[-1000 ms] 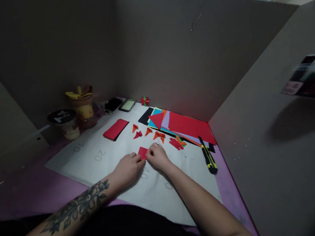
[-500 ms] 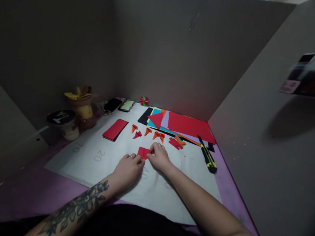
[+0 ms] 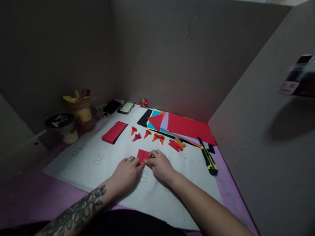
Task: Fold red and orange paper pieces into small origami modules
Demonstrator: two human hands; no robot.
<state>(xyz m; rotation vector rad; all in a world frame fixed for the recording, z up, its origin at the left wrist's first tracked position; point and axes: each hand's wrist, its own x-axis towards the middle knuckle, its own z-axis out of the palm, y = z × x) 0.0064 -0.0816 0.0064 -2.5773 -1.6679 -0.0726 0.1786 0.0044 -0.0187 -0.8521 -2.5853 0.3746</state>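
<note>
A small red paper square lies on the white sheet, with a crease line across it. The fingers of my left hand are closed at its lower edge. My right hand pinches its lower right part, thumb and fingertips close to my left fingers. Those fingers hide part of the paper. Just beyond are several folded orange paper pieces, a folded red piece and some flat red pieces. A stack of red paper strips is to the left.
Coloured paper sheets lie at the back right, beside a yellow-black utility knife. A red-green paper star and phones are at the back. A lidded cup stands left. Grey panels enclose the table.
My right hand has slid down and slightly left along the paper, its fingertips now nearer my left fingers. The view has shifted slightly.
</note>
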